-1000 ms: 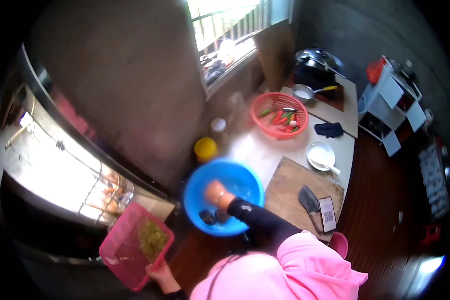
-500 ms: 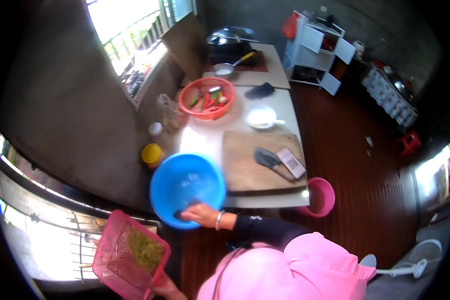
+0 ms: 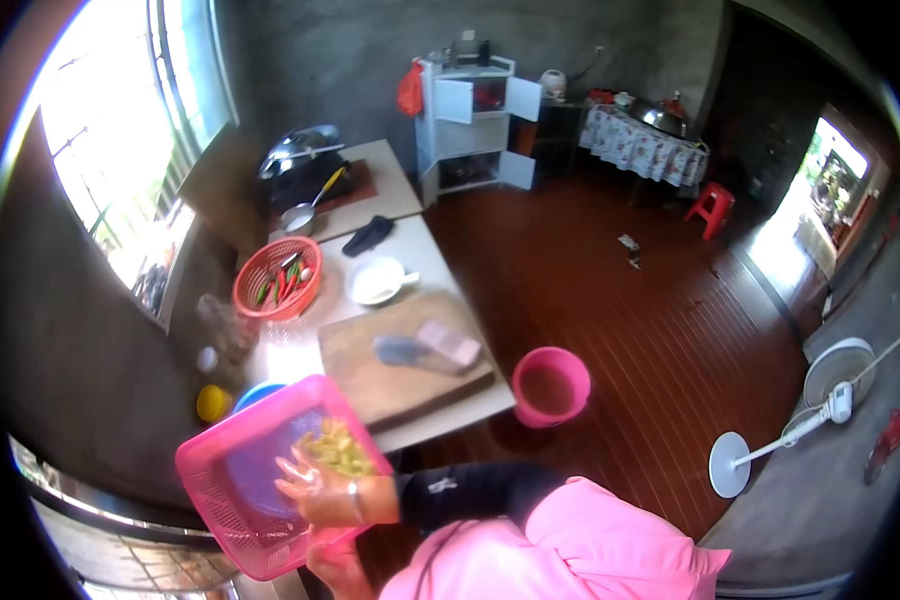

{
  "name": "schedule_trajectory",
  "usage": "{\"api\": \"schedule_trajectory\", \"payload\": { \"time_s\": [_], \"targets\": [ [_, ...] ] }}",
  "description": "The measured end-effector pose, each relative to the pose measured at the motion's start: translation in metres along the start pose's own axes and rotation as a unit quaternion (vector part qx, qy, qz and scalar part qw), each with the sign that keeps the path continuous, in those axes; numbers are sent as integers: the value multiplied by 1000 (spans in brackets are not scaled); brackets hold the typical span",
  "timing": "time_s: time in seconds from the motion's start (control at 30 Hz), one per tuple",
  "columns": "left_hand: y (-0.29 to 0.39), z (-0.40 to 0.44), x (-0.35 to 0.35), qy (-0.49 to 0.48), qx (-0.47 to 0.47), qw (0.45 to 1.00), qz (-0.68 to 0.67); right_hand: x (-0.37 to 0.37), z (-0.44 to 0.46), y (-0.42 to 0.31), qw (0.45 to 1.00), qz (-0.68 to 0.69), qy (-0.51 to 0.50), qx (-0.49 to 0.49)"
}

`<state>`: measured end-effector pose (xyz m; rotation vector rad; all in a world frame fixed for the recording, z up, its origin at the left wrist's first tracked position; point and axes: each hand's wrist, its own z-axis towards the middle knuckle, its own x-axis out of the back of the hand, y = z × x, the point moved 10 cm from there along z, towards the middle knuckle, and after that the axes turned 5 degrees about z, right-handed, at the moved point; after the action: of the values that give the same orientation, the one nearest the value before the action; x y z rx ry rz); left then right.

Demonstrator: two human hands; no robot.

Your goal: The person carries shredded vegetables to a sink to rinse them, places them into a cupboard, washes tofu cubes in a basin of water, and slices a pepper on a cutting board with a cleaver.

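My left hand grips the near rim of a pink plastic basket, which is tilted. Yellowish-green chopped vegetable pieces lie in the basket toward its right side. Over the basket, beside the pieces, is my right hand, its fingers spread and slightly blurred; a bracelet circles that wrist. Behind the basket, mostly covered by it, a blue basin shows only its rim.
A wooden cutting board on the white table bears a cleaver and a phone. Farther back are a white bowl and a red basket of chillies. A pink bucket stands on the floor, and a fan at the right.
My right hand has left the blue basin and moved over the pink basket. The basket has moved up and right, in front of the basin. The camera view has turned right.
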<state>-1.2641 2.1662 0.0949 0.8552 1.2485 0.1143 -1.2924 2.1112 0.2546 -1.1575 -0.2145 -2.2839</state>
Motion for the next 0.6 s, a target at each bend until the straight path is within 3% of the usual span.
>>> {"api": "schedule_trajectory", "payload": {
  "time_s": [0.03, 0.07, 0.1, 0.17, 0.2, 0.27, 0.3, 0.37, 0.47, 0.53, 0.57, 0.6],
  "targets": [
    [-8, -3, -27, -53, 2, 998, 36, -8, -20, 9, 997, -6, -73, -25],
    [-19, -9, -58, -23, 7, 998, 50, 21, -35, 10, 999, 35, 21, -11],
    [-33, -15, -69, -27, 13, 999, 41, 32, -58, 14, 999, 28, 13, -16],
    [-81, -27, -85, -61, 136, 987, 61, 99, -108, 26, 988, 15, 133, -72],
    [-100, -32, -87, -83, 137, 976, 145, 113, -138, 34, 982, -15, 154, -104],
    [-140, -49, -116, -77, 183, 977, 81, 156, -199, 37, 960, -20, 218, -178],
    [-162, -61, -129, -62, 228, 972, 19, 175, -228, 42, 933, 60, 247, -255],
    [-200, -81, -137, -51, 254, 966, 14, 198, -284, 33, 919, 44, 265, -290],
    [-256, -119, -160, -79, 336, 936, 74, 239, -355, 21, 897, 49, 270, -347],
    [-288, -134, -165, -76, 367, 924, 73, 280, -387, -4, 894, 63, 194, -398],
    [-306, -144, -168, -70, 395, 913, 71, 299, -403, -25, 887, 58, 94, -448],
    [-315, -159, -192, -119, 405, 901, 98, 318, -426, -43, 877, 27, 64, -476]
  ]
}}
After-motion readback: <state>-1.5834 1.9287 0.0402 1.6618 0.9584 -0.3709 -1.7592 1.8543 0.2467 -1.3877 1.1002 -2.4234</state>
